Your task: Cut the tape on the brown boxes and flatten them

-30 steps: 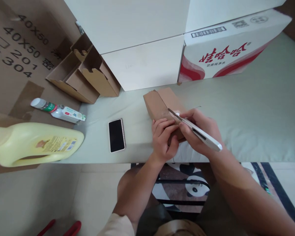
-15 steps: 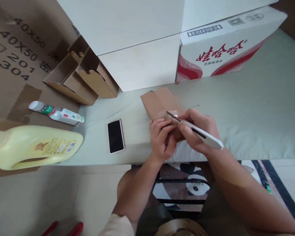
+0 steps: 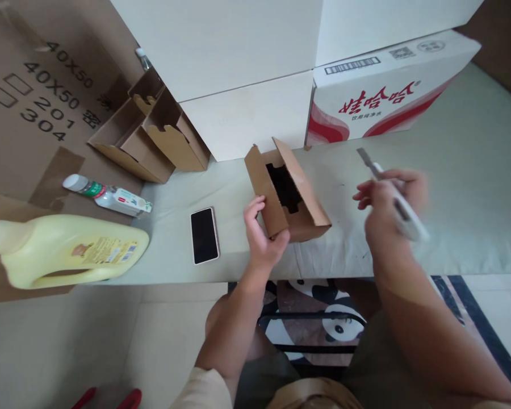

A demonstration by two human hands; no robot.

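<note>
A small brown cardboard box point(image 3: 309, 232) stands in front of me with its top flaps raised, and something black shows inside it. My left hand point(image 3: 264, 236) grips the box at its near left corner, the fingers along the left side and the thumb at the front. Off to the right, apart from the box, my right hand point(image 3: 387, 204) is closed around a white utility knife point(image 3: 409, 218). Its blade is out and points up and to the left. That hand is slightly blurred.
A phone point(image 3: 205, 235) lies left of the box. Further left are a yellow jug point(image 3: 76, 244), a clear bottle point(image 3: 111, 196) and open cardboard boxes point(image 3: 162, 142). White cartons point(image 3: 247, 122) and a red-and-white carton point(image 3: 366, 108) line the back of the covered surface point(image 3: 451, 216).
The box was closed and now its flaps stand up. My right hand has moved away to the right with the utility knife. My left hand has shifted to the box's left side.
</note>
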